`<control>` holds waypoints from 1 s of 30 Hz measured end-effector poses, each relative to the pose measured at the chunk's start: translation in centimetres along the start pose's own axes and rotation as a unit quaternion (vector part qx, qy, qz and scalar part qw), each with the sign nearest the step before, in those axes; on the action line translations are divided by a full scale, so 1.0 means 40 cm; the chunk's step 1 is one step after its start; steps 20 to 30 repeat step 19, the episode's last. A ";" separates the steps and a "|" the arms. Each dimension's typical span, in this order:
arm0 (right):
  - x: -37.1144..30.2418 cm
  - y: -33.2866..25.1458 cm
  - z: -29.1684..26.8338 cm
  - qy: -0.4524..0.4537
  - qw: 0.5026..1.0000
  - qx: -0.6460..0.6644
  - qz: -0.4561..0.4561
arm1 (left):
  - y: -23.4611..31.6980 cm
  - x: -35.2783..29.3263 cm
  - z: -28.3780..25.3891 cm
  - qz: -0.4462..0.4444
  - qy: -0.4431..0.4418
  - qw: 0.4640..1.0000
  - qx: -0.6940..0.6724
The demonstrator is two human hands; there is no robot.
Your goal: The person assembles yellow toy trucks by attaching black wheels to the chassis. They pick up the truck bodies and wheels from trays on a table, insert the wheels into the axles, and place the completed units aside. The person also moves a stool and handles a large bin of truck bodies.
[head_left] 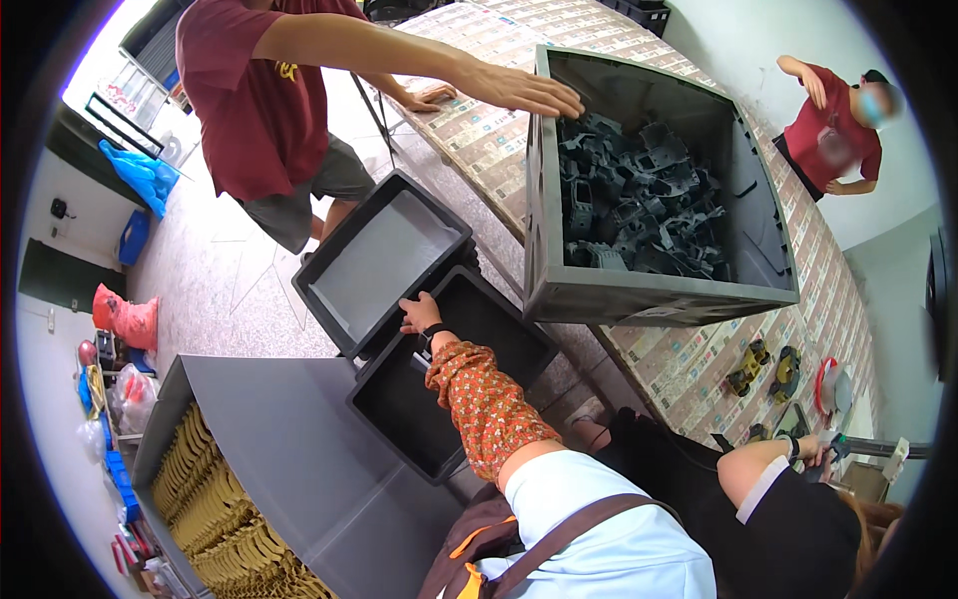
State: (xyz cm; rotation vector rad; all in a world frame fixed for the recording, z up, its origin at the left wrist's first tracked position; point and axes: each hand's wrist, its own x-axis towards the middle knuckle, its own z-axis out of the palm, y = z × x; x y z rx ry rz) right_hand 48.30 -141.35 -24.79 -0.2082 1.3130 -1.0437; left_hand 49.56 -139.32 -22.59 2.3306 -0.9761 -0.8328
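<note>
My right hand point(420, 313) reaches forward from the lower edge, in an orange floral sleeve with a dark band at the wrist. Its fingers curl over the near rim of a black tray point(315, 287) with a pale grey sheet in its bottom. Below my wrist lies a second black tray point(399, 431), whose dark interior my forearm partly covers. Exactly how my fingertips meet the rim is hard to see. My left hand is out of view. To the right, a large grey crate point(659, 285) of dark plastic parts point(639, 200) rests on the table.
A co-worker's hand point(524, 90) hovers at the crate's left rim. A patterned table point(689, 364) carries toy-like parts point(748, 367). At lower left, a grey bin point(329, 449) holds yellow curved pieces point(225, 499). A person in black point(788, 519) is close on my right; another point(833, 130) stands beyond the table.
</note>
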 end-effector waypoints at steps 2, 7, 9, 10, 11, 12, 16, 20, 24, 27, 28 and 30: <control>0.008 0.008 0.005 -0.004 1.000 0.001 0.012 | 0.017 0.042 0.045 -0.007 0.014 1.000 0.010; 0.034 0.005 0.000 -0.006 1.000 0.007 0.029 | 0.000 0.082 0.087 0.005 0.021 0.999 0.036; 0.048 0.006 -0.009 -0.001 0.999 0.008 0.033 | 0.009 0.093 0.092 -0.002 -0.014 0.999 0.042; 0.057 0.005 -0.015 0.003 0.999 0.011 0.034 | 0.014 0.093 0.100 0.003 -0.019 0.999 0.049; 0.062 0.002 -0.019 0.005 0.999 0.012 0.036 | 0.014 0.096 0.109 0.005 -0.024 0.998 0.056; 0.069 0.000 -0.029 0.009 0.999 0.013 0.037 | 0.014 0.098 0.120 0.008 -0.029 0.998 0.062; 0.047 -0.002 0.029 0.004 0.999 0.005 0.036 | -0.041 0.184 0.123 0.010 -0.008 0.998 0.054; 0.071 0.017 0.013 0.006 0.999 -0.016 0.035 | -0.060 0.182 0.159 0.002 -0.024 0.999 0.035; 0.071 0.017 0.013 0.006 0.999 -0.016 0.035 | -0.060 0.182 0.159 0.002 -0.024 0.999 0.035; 0.071 0.017 0.013 0.006 0.999 -0.016 0.035 | -0.060 0.182 0.159 0.002 -0.024 0.999 0.035; 0.071 0.017 0.013 0.006 0.999 -0.016 0.035 | -0.060 0.182 0.159 0.002 -0.024 0.999 0.035; 0.071 0.017 0.013 0.006 0.999 -0.016 0.035 | -0.060 0.182 0.159 0.002 -0.024 0.999 0.035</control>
